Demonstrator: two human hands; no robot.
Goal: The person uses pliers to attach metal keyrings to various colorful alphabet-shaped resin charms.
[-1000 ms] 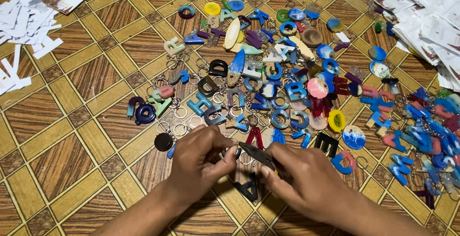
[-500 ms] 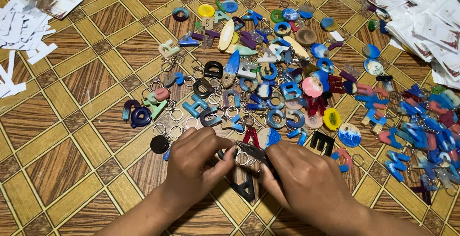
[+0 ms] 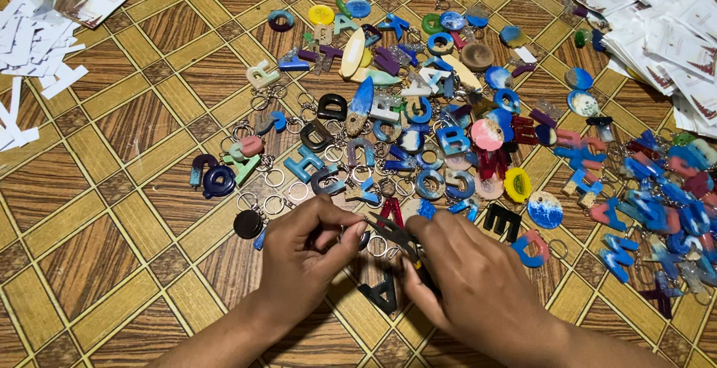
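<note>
While the left hand [image 3: 302, 260] pinches a small metal key ring [image 3: 364, 239], the right hand [image 3: 470, 278] squeezes dark pliers [image 3: 396, 235] onto it, apparently mid-attachment above a black letter-shaped resin charm [image 3: 382, 293]; joining them needs steady alignment. Beyond lies a heap of colourful resin letter keychains [image 3: 448, 136].

We read this as a home craft workspace, keychain making done right on the floor [image 3: 89, 263], which has a brown wood-look tile pattern. Dozens of resin letter keychains [image 3: 448, 144] lie spread across its middle with loose metal rings [image 3: 275, 205]. White paper cards [image 3: 657, 24] are stacked at its far right corner, cut paper strips [image 3: 33, 47] at its far left edge.
</note>
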